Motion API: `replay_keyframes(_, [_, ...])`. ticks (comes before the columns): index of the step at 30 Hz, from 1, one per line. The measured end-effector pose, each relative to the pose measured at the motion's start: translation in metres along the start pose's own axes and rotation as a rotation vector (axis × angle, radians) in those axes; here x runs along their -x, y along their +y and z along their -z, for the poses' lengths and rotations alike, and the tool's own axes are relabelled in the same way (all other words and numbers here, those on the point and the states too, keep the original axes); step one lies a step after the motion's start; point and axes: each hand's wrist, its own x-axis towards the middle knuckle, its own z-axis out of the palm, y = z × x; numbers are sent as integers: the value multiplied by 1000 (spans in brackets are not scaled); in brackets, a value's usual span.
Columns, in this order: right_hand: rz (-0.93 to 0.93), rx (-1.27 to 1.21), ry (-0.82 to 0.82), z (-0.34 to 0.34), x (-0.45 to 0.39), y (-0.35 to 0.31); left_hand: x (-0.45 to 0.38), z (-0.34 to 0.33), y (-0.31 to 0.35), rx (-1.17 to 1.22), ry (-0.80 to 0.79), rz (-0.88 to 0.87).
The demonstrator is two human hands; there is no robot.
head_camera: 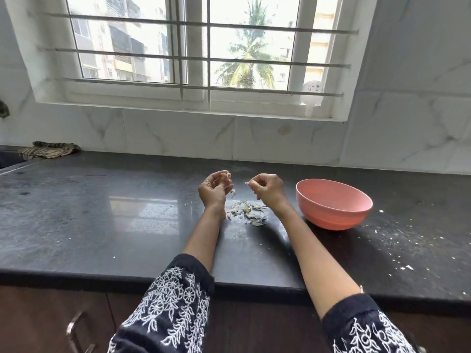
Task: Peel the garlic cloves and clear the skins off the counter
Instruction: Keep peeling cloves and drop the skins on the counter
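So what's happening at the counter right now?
A person is peeling garlic over the black stone counter. The left hand holds a small garlic clove in its fingertips, while the right hand pinches a thin papery bit of skin. A loose pile of pale garlic skins lies on the counter between the wrists, not yet cleared. A pink round bowl sits just right of the right hand; its contents are not visible.

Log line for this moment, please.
left hand: holds garlic clove | right hand: pinches skin | skins pile: on counter
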Motion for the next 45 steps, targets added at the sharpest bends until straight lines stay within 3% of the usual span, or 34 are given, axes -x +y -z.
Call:
replay_keyframes(7, [13, -21, 8, -4, -2, -1, 2, -1, -1, -68, -61, 2])
replay_keyframes(12, [99, 171, -14, 1, 2, -3, 3, -1, -2, -115, -101, 13])
replay_keyframes(19, [198, 69, -63, -3, 3, -6, 8, -1, -1, -125, -179, 129])
replay_keyframes(29, [187, 78, 14, -4, 1, -1, 9, 0, 2, -74, -191, 232])
replay_keyframes(36, [176, 171, -98, -7, -3, 4, 7, 0, 3, -30, -134, 164])
replay_keyframes(45, [66, -142, -14, -2, 0, -3, 7, -1, 3, -23, -118, 177])
